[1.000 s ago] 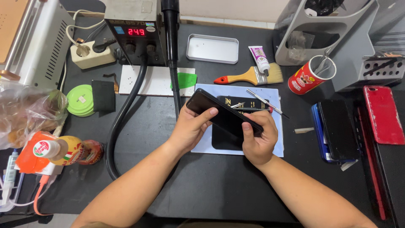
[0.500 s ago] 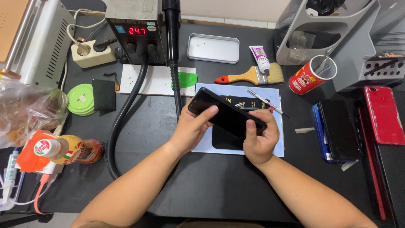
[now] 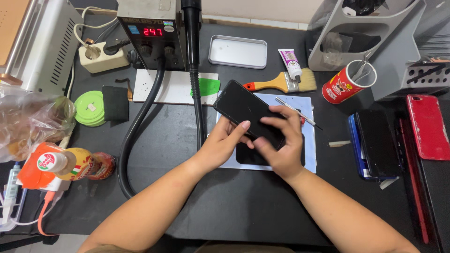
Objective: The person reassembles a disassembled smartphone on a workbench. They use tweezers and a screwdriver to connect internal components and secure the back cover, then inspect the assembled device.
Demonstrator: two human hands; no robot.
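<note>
Your forearms are reaching in from the near edge of the black counter (image 3: pixel 225 215). Your left hand (image 3: pixel 224 142) is gripping the black phone (image 3: pixel 248 114) from below, thumb lying along its lower long edge. Your right hand (image 3: pixel 280 143) is closing over the phone's near end, fingers curling across the dark glass. The phone is being held tilted, off the surface, above a pale blue mat (image 3: pixel 307 140); a second dark slab (image 3: pixel 251 157) is lying flat on that mat, directly under your hands.

Near left, an orange-capped bottle (image 3: pixel 70 164) is lying on its side beside a clear plastic bag (image 3: pixel 33 122). Near right, a blue-edged phone (image 3: pixel 375 143) is resting face up, with a red phone (image 3: pixel 427 125) just beyond it.

Mid counter, a thick black hose (image 3: pixel 140 122) is curving past a stack of green tape rolls (image 3: pixel 89 107). A thin metal tool (image 3: pixel 297 111) is lying on the mat's far corner, close to your right fingertips.

Further back, a paintbrush (image 3: pixel 281 82) is lying just in front of a small tube (image 3: pixel 291 64), a red cup (image 3: pixel 347 82) is holding tools, and a shallow metal tray (image 3: pixel 237 51) is sitting flat. Farthest, the hot-air station (image 3: pixel 150 28) is showing a red display.
</note>
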